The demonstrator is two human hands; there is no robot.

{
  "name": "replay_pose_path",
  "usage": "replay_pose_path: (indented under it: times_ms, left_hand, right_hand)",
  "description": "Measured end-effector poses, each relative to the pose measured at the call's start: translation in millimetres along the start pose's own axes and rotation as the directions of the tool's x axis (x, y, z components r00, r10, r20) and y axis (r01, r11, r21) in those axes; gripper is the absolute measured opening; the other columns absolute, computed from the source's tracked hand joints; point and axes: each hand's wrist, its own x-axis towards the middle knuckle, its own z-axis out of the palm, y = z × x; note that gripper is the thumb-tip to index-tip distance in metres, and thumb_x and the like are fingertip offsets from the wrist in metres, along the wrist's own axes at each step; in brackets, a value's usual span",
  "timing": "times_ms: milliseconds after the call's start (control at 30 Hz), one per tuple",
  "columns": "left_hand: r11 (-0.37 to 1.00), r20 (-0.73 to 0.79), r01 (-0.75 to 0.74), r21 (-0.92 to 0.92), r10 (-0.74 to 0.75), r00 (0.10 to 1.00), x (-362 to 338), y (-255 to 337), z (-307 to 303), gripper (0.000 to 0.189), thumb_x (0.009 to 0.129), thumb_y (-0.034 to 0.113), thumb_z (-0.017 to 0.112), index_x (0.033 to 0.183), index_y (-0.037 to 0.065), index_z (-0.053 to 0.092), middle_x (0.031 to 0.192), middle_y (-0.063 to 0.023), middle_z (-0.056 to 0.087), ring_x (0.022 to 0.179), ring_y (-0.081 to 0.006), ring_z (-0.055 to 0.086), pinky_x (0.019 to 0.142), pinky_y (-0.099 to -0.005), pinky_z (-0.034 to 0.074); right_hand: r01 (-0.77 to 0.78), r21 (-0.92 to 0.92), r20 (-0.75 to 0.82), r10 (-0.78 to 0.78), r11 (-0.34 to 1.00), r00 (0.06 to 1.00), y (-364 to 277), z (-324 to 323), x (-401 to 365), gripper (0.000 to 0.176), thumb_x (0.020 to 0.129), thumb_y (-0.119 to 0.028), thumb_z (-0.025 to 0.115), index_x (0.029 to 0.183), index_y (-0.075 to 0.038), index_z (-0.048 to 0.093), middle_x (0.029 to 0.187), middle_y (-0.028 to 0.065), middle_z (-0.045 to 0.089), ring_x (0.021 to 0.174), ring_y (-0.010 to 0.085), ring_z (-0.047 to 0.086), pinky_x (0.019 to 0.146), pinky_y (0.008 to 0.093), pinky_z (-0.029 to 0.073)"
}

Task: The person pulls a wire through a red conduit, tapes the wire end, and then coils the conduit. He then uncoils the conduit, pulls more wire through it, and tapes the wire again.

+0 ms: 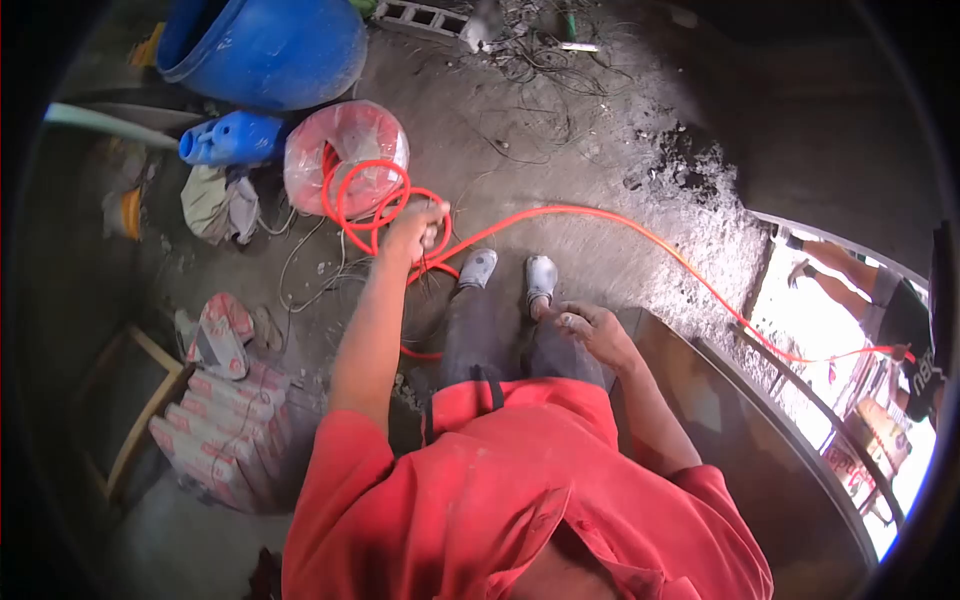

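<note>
Several loops of red hose (548, 208) lie loose on the floor (430, 110), against a roll (375, 130) wrapped in clear plastic (303, 165). From the loops a single length arcs in front of the worker's feet (541, 272) and off to the right, reaching the bright opening near another person (908, 320). The left hand (418, 228) is at the loops, its fingers curled; from here I cannot tell whether they are closed round the hose. The right hand (590, 330) is in front of the thigh, well apart from the hose, with bent fingers; whether anything is held there cannot be told.

Handling, as judged by eye: the hose is probably light in one strand, heavier as a roll, springy rather than limp, and hardly fragile. Two or three loops gathered together would give the surest hold; the plastic may be slippery.

Containers: the plastic encloses the roll. Behind it is a large blue barrel (270, 65), its mouth turned to the left, the inside dark and the contents unseen. Between barrel and roll, to the left, is a blue jug (240, 138), contents likewise hidden. Further left, printed bags (225, 435) are stacked; their filling cannot be made out.
</note>
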Motion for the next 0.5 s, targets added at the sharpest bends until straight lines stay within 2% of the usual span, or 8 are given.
replay_pose_path:
  times_ms: [100, 167, 233, 300, 333, 400, 433, 500]
  left_hand:
    - [0.999, -0.040, -0.024, -0.027, 0.023, 0.999, -9, 53, 40, 0.020, 0.086, 0.019, 0.072, 0.080, 0.011, 0.055, 0.069, 0.0026, 0.052, 0.049, -0.0040, 0.041, 0.040, -0.0205, 0.027]
    - [0.992, -0.016, -0.054, -0.111, 0.052, 0.998, -33, 83, 84, 0.017, 0.086, 0.017, 0.070, 0.082, 0.010, 0.056, 0.072, 0.0006, 0.055, 0.050, -0.0053, 0.041, 0.042, -0.0218, 0.030]
    - [0.961, 0.005, -0.178, -0.212, 0.183, 0.983, -61, 121, 131, 0.015, 0.086, 0.016, 0.070, 0.090, 0.009, 0.058, 0.075, -0.0009, 0.058, 0.051, -0.0055, 0.042, 0.042, -0.0214, 0.031]
    - [0.876, -0.013, -0.340, -0.342, 0.357, 0.934, -92, 166, 166, 0.017, 0.086, 0.013, 0.069, 0.099, 0.007, 0.060, 0.079, -0.0028, 0.060, 0.053, -0.0059, 0.043, 0.043, -0.0211, 0.032]
    - [0.840, -0.047, -0.406, -0.361, 0.418, 0.907, -108, 191, 177, 0.017, 0.086, 0.011, 0.068, 0.100, 0.006, 0.059, 0.080, -0.0033, 0.060, 0.053, -0.0061, 0.043, 0.043, -0.0212, 0.032]
    - [0.749, -0.157, -0.632, -0.199, 0.612, 0.775, -127, 236, 155, 0.018, 0.084, 0.008, 0.068, 0.099, 0.005, 0.059, 0.080, -0.0047, 0.060, 0.052, -0.0061, 0.042, 0.042, -0.0220, 0.031]
    - [0.695, -0.321, -0.714, -0.089, 0.658, 0.681, -139, 255, 141, 0.015, 0.087, 0.010, 0.066, 0.098, 0.005, 0.058, 0.078, -0.0041, 0.059, 0.050, -0.0062, 0.041, 0.042, -0.0228, 0.031]
    - [0.675, -0.401, -0.720, -0.159, 0.623, 0.672, -134, 273, 65, 0.006, 0.088, 0.012, 0.061, 0.090, 0.007, 0.057, 0.077, -0.0015, 0.055, 0.050, -0.0088, 0.041, 0.044, -0.0242, 0.034]
  right_hand:
    - [0.167, -0.199, 0.068, -0.156, 0.966, 0.985, -4, 0, 19, 0.055, 0.092, -0.035, 0.064, 0.132, 0.002, 0.054, 0.124, 0.0222, 0.063, 0.114, 0.0328, 0.061, 0.099, 0.0373, 0.046]
    - [0.404, -0.364, 0.009, -0.431, 0.839, 0.902, -49, 19, 26, 0.070, 0.087, -0.038, 0.069, 0.140, 0.002, 0.046, 0.134, 0.0244, 0.056, 0.122, 0.0338, 0.056, 0.104, 0.0371, 0.042]
    - [0.440, -0.270, -0.007, -0.458, 0.857, 0.889, -112, 39, 20, 0.080, 0.084, -0.039, 0.073, 0.145, 0.001, 0.039, 0.140, 0.0247, 0.050, 0.128, 0.0312, 0.051, 0.109, 0.0359, 0.038]
    - [0.595, -0.017, 0.088, -0.592, 0.803, 0.801, -141, 53, 23, 0.065, 0.088, -0.038, 0.069, 0.136, 0.000, 0.050, 0.115, 0.0171, 0.064, 0.103, 0.0226, 0.060, 0.090, 0.0374, 0.049]
    - [0.603, -0.021, 0.079, -0.600, 0.797, 0.796, -142, 49, 25, 0.065, 0.088, -0.038, 0.069, 0.136, 0.000, 0.050, 0.115, 0.0171, 0.064, 0.103, 0.0226, 0.060, 0.090, 0.0374, 0.049]
    - [0.436, 0.059, 0.323, -0.430, 0.898, 0.843, -132, 41, 35, 0.052, 0.091, -0.037, 0.067, 0.127, -0.001, 0.059, 0.102, 0.0118, 0.068, 0.089, 0.0200, 0.063, 0.079, 0.0375, 0.051]
    - [0.434, 0.050, 0.309, -0.427, 0.899, 0.850, -121, 27, 30, 0.052, 0.091, -0.037, 0.067, 0.127, -0.001, 0.059, 0.102, 0.0118, 0.068, 0.089, 0.0200, 0.063, 0.079, 0.0375, 0.051]
    - [0.614, -0.202, 0.094, -0.609, 0.763, 0.787, -101, -19, 13, 0.041, 0.094, -0.039, 0.063, 0.116, -0.004, 0.067, 0.085, 0.0083, 0.069, 0.076, 0.0175, 0.063, 0.069, 0.0372, 0.050]
